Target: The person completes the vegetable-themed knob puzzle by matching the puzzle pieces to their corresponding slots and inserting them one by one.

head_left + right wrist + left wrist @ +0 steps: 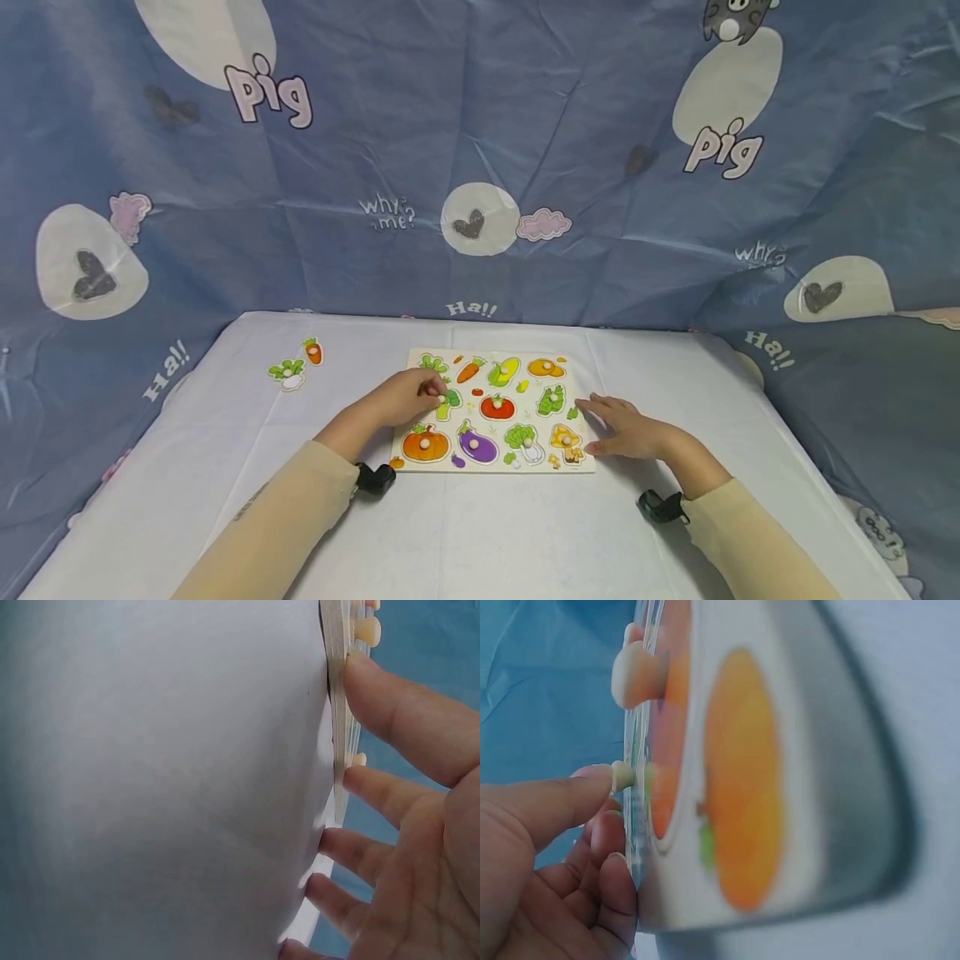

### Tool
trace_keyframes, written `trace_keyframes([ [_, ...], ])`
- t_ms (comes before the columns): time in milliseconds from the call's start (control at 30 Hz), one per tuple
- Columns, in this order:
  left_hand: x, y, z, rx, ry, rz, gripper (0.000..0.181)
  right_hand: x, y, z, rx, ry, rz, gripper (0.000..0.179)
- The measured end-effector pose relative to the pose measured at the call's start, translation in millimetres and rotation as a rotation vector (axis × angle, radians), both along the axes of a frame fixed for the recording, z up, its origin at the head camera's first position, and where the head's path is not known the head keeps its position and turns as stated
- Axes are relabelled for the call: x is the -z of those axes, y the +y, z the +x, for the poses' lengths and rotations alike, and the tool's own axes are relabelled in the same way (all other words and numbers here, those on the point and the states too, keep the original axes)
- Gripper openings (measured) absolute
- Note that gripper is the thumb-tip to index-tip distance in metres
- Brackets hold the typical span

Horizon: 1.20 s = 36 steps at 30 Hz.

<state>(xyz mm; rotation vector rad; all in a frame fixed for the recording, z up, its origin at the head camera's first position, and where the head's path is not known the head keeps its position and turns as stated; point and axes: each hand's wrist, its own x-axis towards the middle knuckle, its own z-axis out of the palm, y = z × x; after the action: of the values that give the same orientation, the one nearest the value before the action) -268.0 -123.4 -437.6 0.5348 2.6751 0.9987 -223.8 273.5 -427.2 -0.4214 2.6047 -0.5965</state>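
A wooden vegetable peg puzzle board lies on the white table. At its left side, my left hand pinches the small knob of the broccoli piece, which sits in or just over its spot; I cannot tell whether it is fully seated. In the left wrist view, thumb and fingers of that hand meet at a pale knob. My right hand rests by the board's right edge with fingers spread, and in the right wrist view its thumb touches the board's side.
Two loose pieces, a carrot and a white radish with green leaves, lie at the back left of the table. Tomato, eggplant and pumpkin pieces are on the board. A blue printed cloth hangs behind.
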Motion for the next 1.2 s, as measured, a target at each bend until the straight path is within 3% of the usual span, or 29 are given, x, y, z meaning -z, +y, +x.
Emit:
trace_keyframes([
  [333, -7.4, -11.4, 6.7, -0.011, 0.066, 0.031, 0.01, 3.1, 1, -1.6, -0.001, 0.004, 0.002, 0.089],
  [600, -12.7, -33.9, 9.3, -0.029, 0.111, 0.071, 0.014, 3.2, -1, -3.0, -0.002, 0.005, 0.012, 0.089],
  [933, -17.3, -59.3, 17.6, -0.135, 0.157, 0.064, 0.019, 3.4, 0, -1.3, 0.006, 0.001, 0.002, 0.089],
  [1200, -27.2, -84.2, 23.0, -0.267, 0.225, 0.068, 0.024, 4.2, 1, -1.6, -0.003, 0.008, 0.004, 0.091],
])
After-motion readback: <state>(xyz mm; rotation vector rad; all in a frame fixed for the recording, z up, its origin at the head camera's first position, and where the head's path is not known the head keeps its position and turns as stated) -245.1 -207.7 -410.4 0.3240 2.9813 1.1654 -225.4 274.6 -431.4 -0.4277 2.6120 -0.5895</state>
